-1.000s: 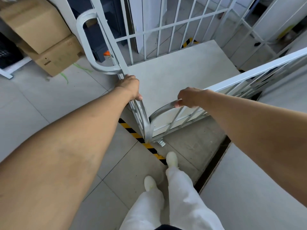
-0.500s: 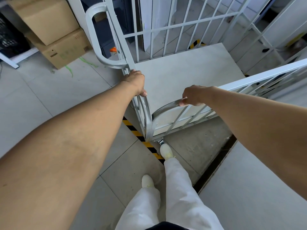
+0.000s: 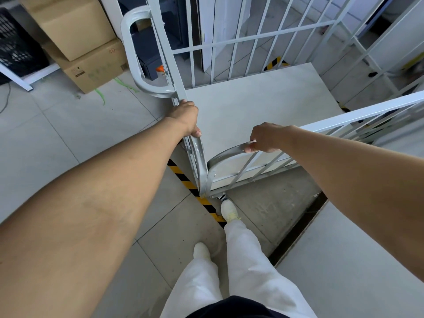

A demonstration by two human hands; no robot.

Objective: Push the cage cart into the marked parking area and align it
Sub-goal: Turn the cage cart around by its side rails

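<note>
Tiled floor (image 3: 57, 134) | cage cart (image 3: 252, 111) corner toward person, over striped tape (image 3: 183, 180) | left hand (image 3: 185, 118), right hand (image 3: 266, 136) fingers clasp rails

Grey cage cart (image 3: 252, 106); yellow-black striped floor tape (image 3: 190, 187).

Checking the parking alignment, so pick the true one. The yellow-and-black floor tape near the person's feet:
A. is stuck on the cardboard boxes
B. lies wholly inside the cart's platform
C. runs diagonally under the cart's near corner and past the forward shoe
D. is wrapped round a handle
C: the striped tape crosses the floor diagonally, passes beneath the cage cart at its near corner and reaches the forward shoe.
</note>
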